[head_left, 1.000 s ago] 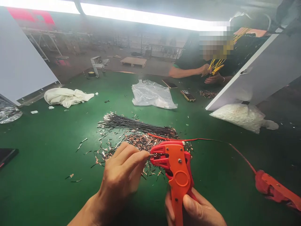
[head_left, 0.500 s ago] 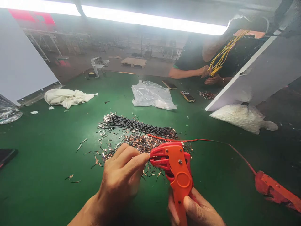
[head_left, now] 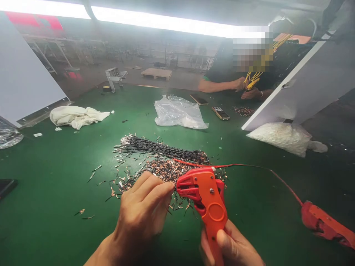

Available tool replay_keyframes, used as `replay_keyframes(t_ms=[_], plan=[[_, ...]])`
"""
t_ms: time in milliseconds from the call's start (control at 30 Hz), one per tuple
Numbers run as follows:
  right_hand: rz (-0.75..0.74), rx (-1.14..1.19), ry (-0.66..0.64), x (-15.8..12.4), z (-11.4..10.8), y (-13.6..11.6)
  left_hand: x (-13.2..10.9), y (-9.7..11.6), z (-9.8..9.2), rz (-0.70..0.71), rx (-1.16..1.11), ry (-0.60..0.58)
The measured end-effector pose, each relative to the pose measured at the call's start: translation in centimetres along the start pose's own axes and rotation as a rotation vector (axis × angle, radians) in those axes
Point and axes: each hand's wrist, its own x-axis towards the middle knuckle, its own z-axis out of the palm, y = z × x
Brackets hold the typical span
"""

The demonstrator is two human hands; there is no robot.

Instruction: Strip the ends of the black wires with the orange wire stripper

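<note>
In my right hand [head_left: 235, 245] is an orange and red wire stripper [head_left: 213, 210], its handle gripped low and its jaws pointing left. My left hand [head_left: 146, 207] is closed in a pinch right at the mouth of those jaws. Whatever sits between its fingertips is too small and too covered to make out. Just beyond lies a heap of short black wire offcuts with copper ends [head_left: 166, 168]. Behind the heap rests a bundle of black wires [head_left: 163, 147], with metal terminals at its left end.
A red cord [head_left: 249, 165] runs right to a second red stripper [head_left: 327, 223]. Clear plastic bag [head_left: 177, 112], two phones [head_left: 221, 113], white cloth [head_left: 79, 116] and a filled bag [head_left: 280, 136] lie around the green table [head_left: 55, 177]. Across it, a co-worker's hands [head_left: 249, 92] hold yellow wires.
The stripper's jaws have drawn closer together. Both hands stay in nearly the same place, and the whole view has shifted slightly.
</note>
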Motion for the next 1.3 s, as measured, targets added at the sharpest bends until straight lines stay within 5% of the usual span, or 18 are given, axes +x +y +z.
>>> replay_keyframes(t_ms=[300,533,867,1300], plan=[[-0.032,0.141,-0.158,0.5,0.9,-0.7,0.1,0.4,-0.1,-0.040,0.008,0.084],[0.014,0.135,-0.161,0.2,0.4,-0.6,0.3,0.8,-0.5,-0.065,-0.099,0.003],[-0.151,-0.063,-0.259,1.1,-0.6,0.9,0.4,1.0,-1.0,-0.155,-0.117,-0.021],[-0.133,-0.151,-0.175,0.6,-0.9,0.6,0.5,0.9,-1.4,-0.131,-0.180,-0.046]])
